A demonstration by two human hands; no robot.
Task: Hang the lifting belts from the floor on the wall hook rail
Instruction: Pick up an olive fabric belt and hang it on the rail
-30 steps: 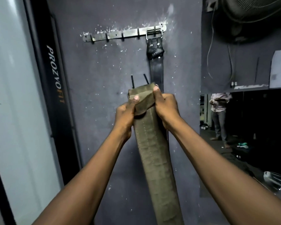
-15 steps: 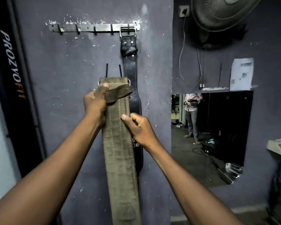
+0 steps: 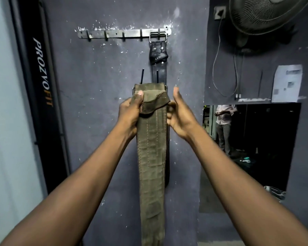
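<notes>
I hold an olive-green lifting belt [image 3: 152, 148] upright in front of the grey wall, its folded top end about chest-high below the rail. My left hand [image 3: 130, 112] grips the top left edge with the thumb on the fold. My right hand [image 3: 179, 112] is on the belt's right edge, thumb raised, fingers curled behind it. Two thin buckle prongs stick up behind the fold. The metal hook rail [image 3: 114, 34] is screwed to the wall above. A black leather belt [image 3: 158, 55] hangs by its buckle from the rail's rightmost hook, mostly hidden behind the green belt.
Several hooks left of the black belt are bare. A black banner [image 3: 41, 73] stands at the left. A wall fan [image 3: 267, 13] with a dangling cable is at the upper right, a paper sheet [image 3: 286, 82] below it. A person [image 3: 224, 125] stands beyond the opening at the right.
My right hand has moved up from the belt's middle to its right edge near the top. The belt's top stays below the rail, and the view has shifted slightly.
</notes>
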